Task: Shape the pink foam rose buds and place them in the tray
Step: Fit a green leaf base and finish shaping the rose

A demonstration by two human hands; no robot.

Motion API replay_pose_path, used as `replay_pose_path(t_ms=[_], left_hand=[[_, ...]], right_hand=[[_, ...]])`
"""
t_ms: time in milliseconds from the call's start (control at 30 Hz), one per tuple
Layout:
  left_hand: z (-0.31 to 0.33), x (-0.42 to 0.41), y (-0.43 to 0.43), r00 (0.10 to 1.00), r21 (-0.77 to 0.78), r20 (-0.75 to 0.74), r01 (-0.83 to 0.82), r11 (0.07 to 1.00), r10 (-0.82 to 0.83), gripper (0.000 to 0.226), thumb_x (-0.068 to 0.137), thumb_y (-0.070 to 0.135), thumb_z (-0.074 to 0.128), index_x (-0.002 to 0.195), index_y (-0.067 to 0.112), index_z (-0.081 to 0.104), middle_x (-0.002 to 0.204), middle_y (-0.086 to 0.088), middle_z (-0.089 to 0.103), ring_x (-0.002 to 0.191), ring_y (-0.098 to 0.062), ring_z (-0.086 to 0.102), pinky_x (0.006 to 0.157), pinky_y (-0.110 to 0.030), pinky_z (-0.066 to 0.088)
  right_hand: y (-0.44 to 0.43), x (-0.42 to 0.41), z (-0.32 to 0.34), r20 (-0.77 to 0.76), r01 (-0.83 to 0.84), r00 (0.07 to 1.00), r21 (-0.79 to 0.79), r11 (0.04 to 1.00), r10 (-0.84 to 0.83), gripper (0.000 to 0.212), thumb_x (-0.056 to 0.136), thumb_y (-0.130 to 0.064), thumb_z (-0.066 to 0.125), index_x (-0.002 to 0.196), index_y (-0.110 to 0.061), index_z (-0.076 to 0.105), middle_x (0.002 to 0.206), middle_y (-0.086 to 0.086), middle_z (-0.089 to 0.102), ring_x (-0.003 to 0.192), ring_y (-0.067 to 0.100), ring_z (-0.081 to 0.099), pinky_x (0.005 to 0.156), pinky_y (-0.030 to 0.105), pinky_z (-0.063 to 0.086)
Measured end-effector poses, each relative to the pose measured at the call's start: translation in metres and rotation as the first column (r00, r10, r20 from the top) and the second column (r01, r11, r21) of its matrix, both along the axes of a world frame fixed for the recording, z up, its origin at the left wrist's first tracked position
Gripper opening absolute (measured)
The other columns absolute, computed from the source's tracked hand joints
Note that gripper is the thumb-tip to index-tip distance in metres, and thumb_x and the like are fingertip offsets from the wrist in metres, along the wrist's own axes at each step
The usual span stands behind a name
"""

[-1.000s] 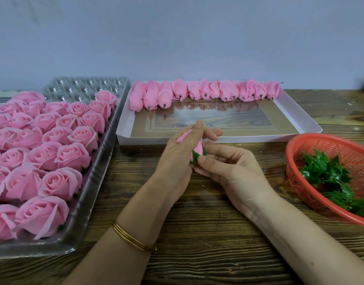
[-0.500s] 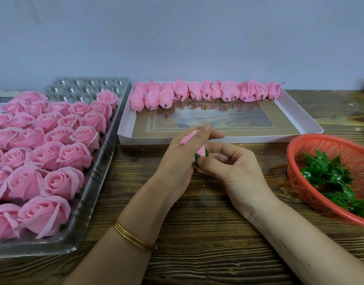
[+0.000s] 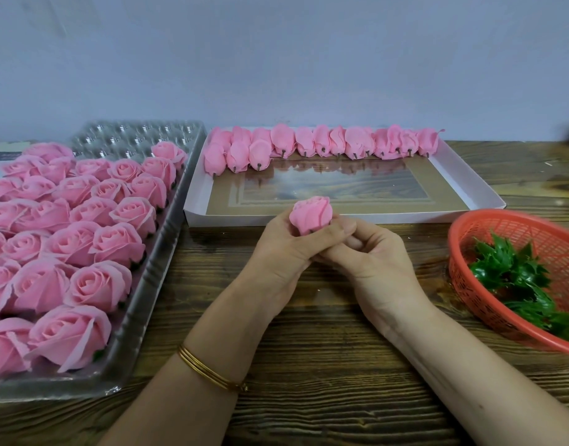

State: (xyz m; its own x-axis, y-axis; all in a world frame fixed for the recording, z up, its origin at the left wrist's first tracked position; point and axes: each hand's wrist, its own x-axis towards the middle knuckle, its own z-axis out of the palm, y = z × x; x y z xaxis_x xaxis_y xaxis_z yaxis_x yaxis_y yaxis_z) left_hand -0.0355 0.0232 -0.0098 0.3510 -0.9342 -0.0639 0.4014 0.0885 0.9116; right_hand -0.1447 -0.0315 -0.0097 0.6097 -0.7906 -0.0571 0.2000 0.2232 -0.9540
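Change: since the earlier frames the rose bud (image 3: pixel 311 215) has come up out of the hands; the petal that the left fingers were pulling out is now folded in, and the green base seen before is hidden.
Rose bud: centre of the frame, upright, petals wrapped shut, its top overlapping the near wall of the white tray (image 3: pixel 405 217) in the picture.
Left hand (image 3: pixel 283 252): fingers curled round the bud's lower half from the left side; gold bangles (image 3: pixel 209 370) on the wrist.
Right hand (image 3: pixel 376 255): fingers curled in, thumb laid across against the bud's base from the right; both hands touch each other under the bud.
White tray: upper centre, shallow, with a clear window in its floor.
Shaped buds (image 3: pixel 321 144): a row lying along the tray's far wall, stub ends toward the camera, with a few more doubled up at the row's left end.
Clear plastic tray (image 3: pixel 141 140): left of the frame, moulded cups, bare ones showing at its far end.
Open roses (image 3: pixel 83 236): fill most of the plastic tray in rows, faces up.
Red basket (image 3: pixel 502 226): right edge of the frame, partly cut off.
Green calyxes (image 3: pixel 514 275): heaped inside the basket.
Wooden table (image 3: pixel 325 365): dark grained boards under everything.
Wall (image 3: pixel 276 59): plain pale grey, upper half of the frame.
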Motion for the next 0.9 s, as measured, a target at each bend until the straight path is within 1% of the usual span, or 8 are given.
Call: replay_pose_path(t_ms=[67, 133, 300, 433, 567, 733, 833, 900], left_hand=[[0.000, 0.001, 0.001, 0.999, -0.008, 0.023, 0.032, 0.999, -0.032, 0.018, 0.068, 0.017, 0.080, 0.086, 0.017, 0.075, 0.083, -0.010, 0.071, 0.085, -0.018, 0.068, 0.088, -0.033, 0.055], [0.000, 0.002, 0.001, 0.997, -0.024, 0.040, 0.067, 0.997, -0.066, 0.017, 0.069, 0.018, 0.079, 0.086, 0.017, 0.076, 0.080, -0.010, 0.072, 0.083, -0.017, 0.069, 0.086, -0.033, 0.056], [0.001, 0.004, 0.003, 0.989, -0.018, 0.084, 0.122, 0.992, -0.120, 0.007, 0.075, 0.017, 0.074, 0.077, 0.010, 0.074, 0.082, -0.007, 0.070, 0.087, -0.016, 0.067, 0.085, -0.033, 0.054], [0.002, 0.004, 0.004, 0.984, -0.012, 0.128, 0.129, 0.992, -0.127, 0.006, 0.075, 0.017, 0.074, 0.071, 0.013, 0.075, 0.082, -0.005, 0.071, 0.086, -0.015, 0.067, 0.085, -0.033, 0.055], [0.003, 0.002, 0.004, 0.983, -0.023, 0.170, 0.076, 0.997, -0.071, 0.009, 0.076, 0.019, 0.074, 0.067, 0.015, 0.073, 0.087, -0.008, 0.069, 0.085, -0.017, 0.067, 0.078, -0.031, 0.056], [0.003, -0.005, 0.002, 0.974, -0.047, 0.222, -0.040, 0.998, 0.050, 0.011, 0.075, 0.019, 0.078, 0.065, 0.023, 0.074, 0.081, -0.003, 0.073, 0.078, -0.012, 0.069, 0.070, -0.025, 0.054], [0.001, -0.007, 0.001, 0.938, -0.071, 0.290, -0.178, 0.981, 0.191, 0.016, 0.080, 0.009, 0.076, 0.069, 0.020, 0.076, 0.074, -0.004, 0.074, 0.071, -0.012, 0.069, 0.061, -0.023, 0.055], [-0.001, -0.005, 0.000, 0.876, -0.082, 0.395, -0.266, 0.961, 0.276, 0.007, 0.079, 0.013, 0.078, 0.077, 0.008, 0.074, 0.078, -0.017, 0.072, 0.071, -0.021, 0.067, 0.064, -0.034, 0.058]], right_hand=[[-0.001, 0.000, -0.001, 0.028, -0.049, 0.998, 0.011, 0.999, 0.049, 0.036, 0.078, 0.008, 0.068, 0.112, -0.003, 0.069, 0.102, 0.022, 0.072, 0.105, 0.032, 0.067, 0.097, 0.039, 0.053], [-0.002, -0.001, 0.000, 0.043, -0.103, 0.994, 0.009, 0.995, 0.102, 0.039, 0.080, 0.014, 0.062, 0.114, -0.004, 0.068, 0.102, 0.019, 0.073, 0.106, 0.030, 0.067, 0.097, 0.036, 0.053], [-0.003, -0.001, 0.001, 0.044, -0.134, 0.990, 0.031, 0.990, 0.133, 0.055, 0.073, 0.013, 0.068, 0.124, 0.014, 0.049, 0.109, 0.030, 0.067, 0.111, 0.041, 0.063, 0.100, 0.047, 0.050], [-0.006, -0.002, 0.002, 0.033, -0.162, 0.986, 0.024, 0.987, 0.161, 0.066, 0.066, 0.005, 0.072, 0.126, 0.013, 0.045, 0.112, 0.035, 0.064, 0.114, 0.045, 0.059, 0.104, 0.052, 0.046], [-0.008, -0.003, 0.001, 0.008, -0.229, 0.973, -0.004, 0.973, 0.229, 0.055, 0.076, 0.015, 0.065, 0.128, 0.009, 0.048, 0.115, 0.032, 0.064, 0.116, 0.042, 0.060, 0.104, 0.048, 0.047], [-0.010, -0.006, 0.001, -0.006, -0.224, 0.975, -0.039, 0.974, 0.224, 0.054, 0.074, 0.016, 0.066, 0.125, 0.000, 0.056, 0.108, 0.023, 0.071, 0.108, 0.034, 0.066, 0.098, 0.040, 0.052], [-0.012, -0.007, 0.001, 0.020, -0.146, 0.989, -0.038, 0.989, 0.147, 0.045, 0.063, 0.003, 0.060, 0.108, -0.004, 0.065, 0.097, 0.017, 0.074, 0.099, 0.029, 0.069, 0.095, 0.040, 0.052], [-0.014, -0.007, 0.002, 0.021, -0.056, 0.998, -0.077, 0.995, 0.058, 0.035, 0.065, -0.006, 0.060, 0.099, -0.006, 0.065, 0.088, 0.005, 0.074, 0.091, 0.021, 0.067, 0.091, 0.039, 0.051]])
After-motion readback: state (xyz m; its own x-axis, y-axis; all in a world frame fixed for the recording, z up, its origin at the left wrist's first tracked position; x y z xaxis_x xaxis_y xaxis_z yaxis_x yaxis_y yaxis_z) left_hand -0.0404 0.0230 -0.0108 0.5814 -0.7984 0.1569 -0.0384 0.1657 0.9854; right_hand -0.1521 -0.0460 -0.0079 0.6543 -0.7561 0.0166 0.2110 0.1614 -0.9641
